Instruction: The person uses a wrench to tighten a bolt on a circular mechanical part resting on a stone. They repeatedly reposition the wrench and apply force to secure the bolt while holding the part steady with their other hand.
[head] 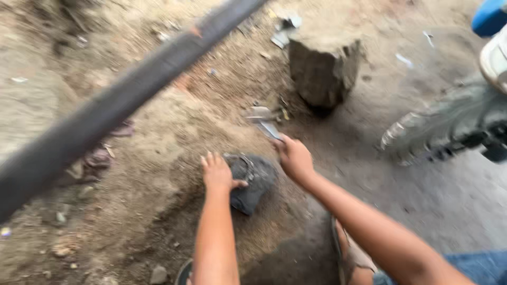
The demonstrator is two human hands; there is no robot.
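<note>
While the frame is smeared by motion, the layout reads well enough. Left hand (pixel 217 173) lies flat, fingers spread, pressing on the near-left edge of a dark grey lump (pixel 252 182), stone or rubbery block, cannot tell which, sitting on the dirt ground (pixel 158 158). Right hand (pixel 294 158) is clenched round the lower end of a flat metal tool (pixel 266 125), possibly a blade or file; blur hides the detail. Tool's long axis runs up and to the left away from the right hand, its far end above the lump's upper right corner and apart from it.

Lump sits between the two hands, touching the left, just beside the right. Left hand is the nearer.

Beyond the right hand: a squat rock block (pixel 323 71), upright. To its far right, a knobbly tyre (pixel 449 126). A dark pole (pixel 121 100) crosses diagonally above the left hand, close to the camera. A sandalled foot (pixel 351 258) rests below the right forearm.
</note>
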